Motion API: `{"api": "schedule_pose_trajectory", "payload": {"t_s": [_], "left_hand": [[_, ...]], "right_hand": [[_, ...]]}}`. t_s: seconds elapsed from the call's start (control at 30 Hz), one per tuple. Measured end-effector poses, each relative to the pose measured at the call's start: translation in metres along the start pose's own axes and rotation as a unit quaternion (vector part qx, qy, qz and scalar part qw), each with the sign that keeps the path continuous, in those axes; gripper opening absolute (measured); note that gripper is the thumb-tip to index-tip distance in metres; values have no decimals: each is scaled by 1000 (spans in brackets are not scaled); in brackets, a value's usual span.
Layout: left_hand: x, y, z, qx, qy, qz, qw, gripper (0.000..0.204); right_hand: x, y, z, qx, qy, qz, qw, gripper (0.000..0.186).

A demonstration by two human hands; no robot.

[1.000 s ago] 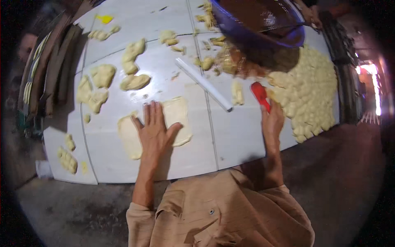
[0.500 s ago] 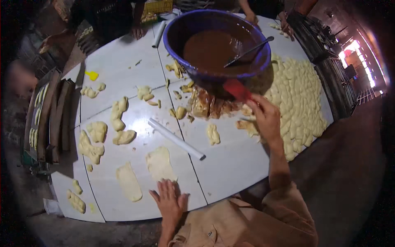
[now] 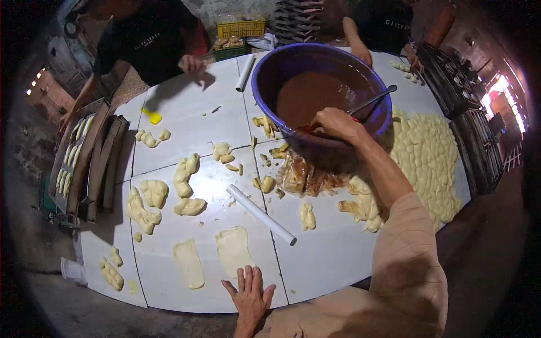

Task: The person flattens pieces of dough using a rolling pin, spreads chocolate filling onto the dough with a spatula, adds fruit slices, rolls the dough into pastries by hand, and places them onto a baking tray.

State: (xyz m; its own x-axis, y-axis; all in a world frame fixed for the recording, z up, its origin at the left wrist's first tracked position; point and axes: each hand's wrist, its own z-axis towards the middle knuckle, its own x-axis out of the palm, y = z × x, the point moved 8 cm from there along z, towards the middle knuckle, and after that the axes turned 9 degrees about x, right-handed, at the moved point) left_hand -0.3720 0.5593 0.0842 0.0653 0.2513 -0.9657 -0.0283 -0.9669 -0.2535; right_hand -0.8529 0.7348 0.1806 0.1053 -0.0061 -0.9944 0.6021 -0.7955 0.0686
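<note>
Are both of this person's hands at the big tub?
No, the left hand lies spread at the near end of a dough sheet.

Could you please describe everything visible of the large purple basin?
The large, round, purple, plastic-looking basin stands upright on the white tabletop, its wide rim open, partly filled with smooth brown paste. A dark, long-handled utensil leans on its right rim. The right hand reaches over its near side; contact is unclear.

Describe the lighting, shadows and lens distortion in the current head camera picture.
Head view: the fisheye bends the edges of the white table, with black corners; daylight washes out the opening at right. Same head view: a shadow lies beside a co-worker's hand; the left hand looks fairly sharp.
</note>
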Motion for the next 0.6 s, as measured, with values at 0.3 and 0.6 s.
{"api": "schedule_pose_trajectory", "payload": {"t_s": [0.3, 0.6], "left_hand": [[11, 11, -10, -45, 17, 24, 999, 78], [-3, 19, -23, -89, -26, -20, 995, 81]], "right_hand": [[-5, -45, -13, 48, 180, 342, 921, 34], [0, -55, -27, 151, 243, 435, 854, 26]]}}
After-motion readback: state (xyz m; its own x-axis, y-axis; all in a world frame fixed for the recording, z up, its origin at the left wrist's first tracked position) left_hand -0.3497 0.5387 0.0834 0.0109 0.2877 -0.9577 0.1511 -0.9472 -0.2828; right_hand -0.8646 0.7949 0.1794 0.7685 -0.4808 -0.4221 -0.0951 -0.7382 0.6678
